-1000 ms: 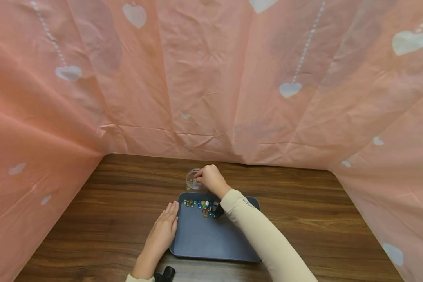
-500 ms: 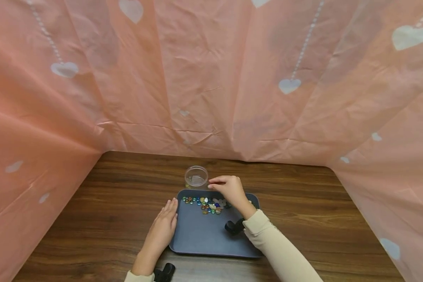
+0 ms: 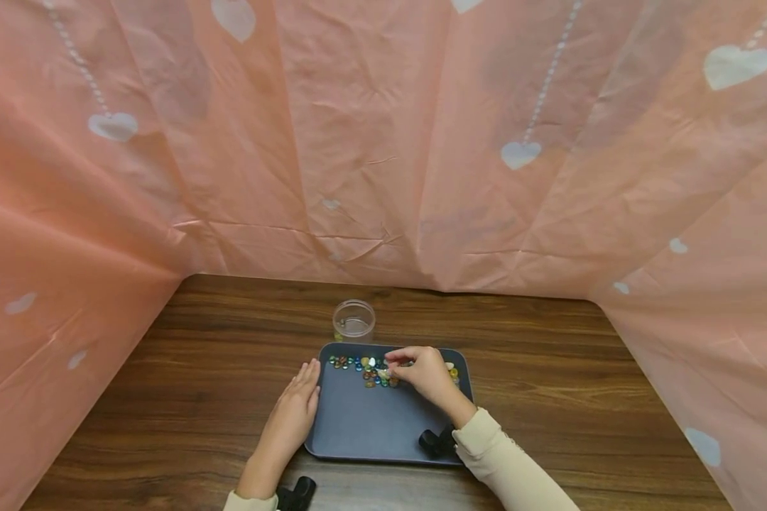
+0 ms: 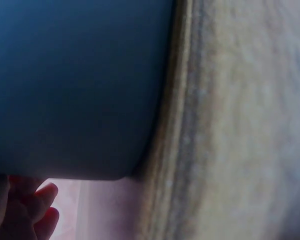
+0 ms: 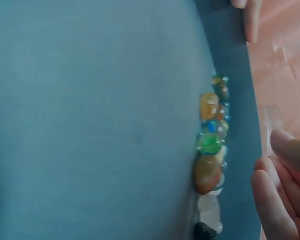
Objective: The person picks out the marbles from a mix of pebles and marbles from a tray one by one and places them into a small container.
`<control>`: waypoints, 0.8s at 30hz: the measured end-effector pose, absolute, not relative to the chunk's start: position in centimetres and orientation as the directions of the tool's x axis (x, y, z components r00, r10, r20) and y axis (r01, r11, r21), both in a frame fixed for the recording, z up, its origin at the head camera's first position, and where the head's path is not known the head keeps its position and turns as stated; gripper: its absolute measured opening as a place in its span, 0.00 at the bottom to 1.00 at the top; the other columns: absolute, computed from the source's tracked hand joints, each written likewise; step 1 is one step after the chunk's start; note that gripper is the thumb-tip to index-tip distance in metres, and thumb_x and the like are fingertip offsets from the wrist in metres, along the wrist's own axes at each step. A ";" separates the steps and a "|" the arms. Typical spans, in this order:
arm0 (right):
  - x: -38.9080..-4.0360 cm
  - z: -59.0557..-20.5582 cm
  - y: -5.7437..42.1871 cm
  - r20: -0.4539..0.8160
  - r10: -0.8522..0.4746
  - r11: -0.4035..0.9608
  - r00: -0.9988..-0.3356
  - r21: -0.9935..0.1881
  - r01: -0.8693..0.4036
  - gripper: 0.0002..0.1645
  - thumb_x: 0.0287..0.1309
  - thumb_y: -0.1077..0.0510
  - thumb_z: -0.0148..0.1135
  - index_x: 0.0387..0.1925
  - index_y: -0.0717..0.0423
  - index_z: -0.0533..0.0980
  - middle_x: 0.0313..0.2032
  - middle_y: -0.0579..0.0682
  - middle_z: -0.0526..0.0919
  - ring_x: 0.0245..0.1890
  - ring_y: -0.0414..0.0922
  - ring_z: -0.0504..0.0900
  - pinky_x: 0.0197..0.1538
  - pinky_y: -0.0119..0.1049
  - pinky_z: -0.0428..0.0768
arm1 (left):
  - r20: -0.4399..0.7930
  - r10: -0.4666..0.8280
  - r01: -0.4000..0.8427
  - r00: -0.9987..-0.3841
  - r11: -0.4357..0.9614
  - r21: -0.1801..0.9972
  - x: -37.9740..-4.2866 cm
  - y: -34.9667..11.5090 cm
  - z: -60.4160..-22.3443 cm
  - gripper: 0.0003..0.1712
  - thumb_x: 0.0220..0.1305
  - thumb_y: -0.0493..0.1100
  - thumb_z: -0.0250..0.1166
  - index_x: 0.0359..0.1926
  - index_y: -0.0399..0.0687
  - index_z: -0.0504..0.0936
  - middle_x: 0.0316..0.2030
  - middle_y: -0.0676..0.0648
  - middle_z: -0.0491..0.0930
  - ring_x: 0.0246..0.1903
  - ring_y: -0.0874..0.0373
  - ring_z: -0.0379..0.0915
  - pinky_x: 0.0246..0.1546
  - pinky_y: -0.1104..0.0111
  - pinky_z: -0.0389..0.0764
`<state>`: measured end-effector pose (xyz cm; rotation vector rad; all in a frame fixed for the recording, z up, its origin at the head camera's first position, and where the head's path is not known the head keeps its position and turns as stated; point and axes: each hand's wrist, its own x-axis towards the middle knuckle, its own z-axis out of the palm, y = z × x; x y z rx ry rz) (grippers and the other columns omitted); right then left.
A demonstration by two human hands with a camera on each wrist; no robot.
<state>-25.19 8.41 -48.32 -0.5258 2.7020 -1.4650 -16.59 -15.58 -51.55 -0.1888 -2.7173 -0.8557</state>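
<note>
My left hand [image 3: 292, 411] lies with straight fingers along the left edge of a dark grey tray [image 3: 358, 433]. Over a cluster of small glass pebbles and polished stones [image 3: 372, 375], near the tray's far side, hovers my right hand [image 3: 425, 372], thumb and fingers apart. The right wrist view shows nothing between those fingers [image 5: 270, 200]. In that view the stones form a row that includes a large brown stone [image 5: 208, 175], a green glass pebble [image 5: 209, 144] and whitish ones. Beyond the tray stands a clear round plastic tub [image 3: 354, 321] with a few small pieces inside.
A wooden table [image 3: 550, 383] carries the tray and tub. More yellowish stones [image 3: 452, 370] lie at the tray's far right, partly behind the right hand. Pink curtain [image 3: 383, 177] with white hearts encloses the table at the back and sides.
My right hand has drawn back from inside the tub, passed its right side, and come down over the stones on the tray. My left hand stays at the tray's edge.
</note>
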 end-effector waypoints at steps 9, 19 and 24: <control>-24.6 -49.0 8.3 0.156 -0.411 0.506 -0.898 -0.780 -0.368 0.09 0.49 0.65 0.74 0.36 0.63 0.87 0.30 0.52 0.90 0.30 0.39 0.85 0.31 0.23 0.81 | 0.316 0.053 0.225 -0.947 0.812 0.538 -16.5 -15.5 -51.4 0.25 0.69 0.32 0.58 0.65 0.27 0.71 0.65 0.32 0.72 0.67 0.38 0.68 0.68 0.47 0.69; -24.4 -49.0 7.7 0.192 -0.518 0.597 -0.834 -0.617 -0.513 0.07 0.50 0.67 0.73 0.34 0.62 0.87 0.32 0.53 0.90 0.32 0.42 0.86 0.32 0.28 0.84 | 0.301 0.045 0.212 -0.952 0.810 0.547 -16.5 -15.5 -51.2 0.25 0.69 0.32 0.58 0.65 0.27 0.71 0.66 0.32 0.72 0.67 0.38 0.67 0.69 0.47 0.69; -24.2 -48.7 7.4 0.233 -0.605 0.639 -0.761 -0.428 -0.639 0.07 0.52 0.67 0.72 0.36 0.61 0.88 0.36 0.54 0.91 0.43 0.49 0.89 0.46 0.41 0.88 | 0.315 0.047 0.221 -0.948 0.810 0.544 -16.4 -15.5 -51.2 0.25 0.69 0.32 0.58 0.65 0.27 0.71 0.65 0.32 0.72 0.67 0.37 0.68 0.68 0.46 0.69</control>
